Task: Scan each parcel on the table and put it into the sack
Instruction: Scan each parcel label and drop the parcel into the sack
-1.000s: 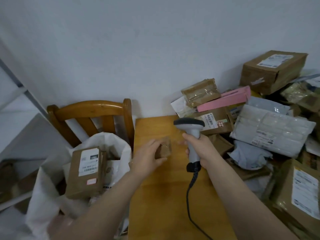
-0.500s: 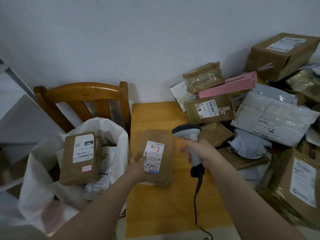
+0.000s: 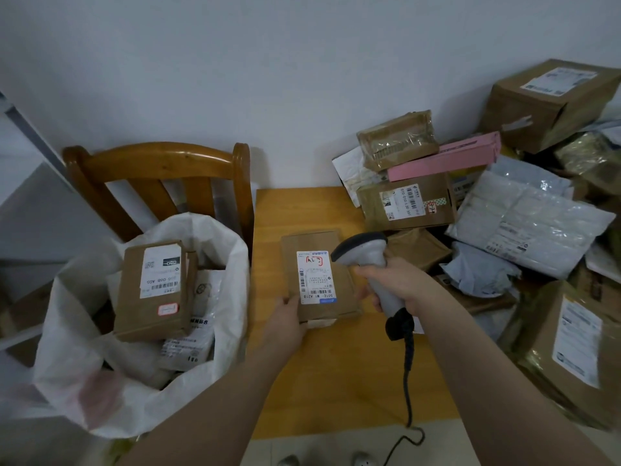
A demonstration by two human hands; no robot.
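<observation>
My left hand (image 3: 285, 319) grips the near edge of a flat brown parcel (image 3: 317, 275), label side up, above the wooden table (image 3: 336, 381). Its white label carries barcodes and a red mark. My right hand (image 3: 401, 284) is closed around a grey barcode scanner (image 3: 368, 260); the scanner's dark head hangs over the parcel's right side. The scanner's black cord drops off the table's near edge. At the left, the white sack (image 3: 215, 237) stands open with a brown labelled box (image 3: 153, 289) and a white bag parcel inside.
A heap of parcels (image 3: 504, 213) fills the table's right side: brown boxes, a pink carton (image 3: 443, 161), grey and white bags. A wooden chair (image 3: 158, 176) stands behind the sack against the wall. A large taped box (image 3: 571, 348) sits at the near right.
My left hand turned the parcel from edge-on to label side up and brought it lower and nearer. The scanner came down to sit over the parcel's right side.
</observation>
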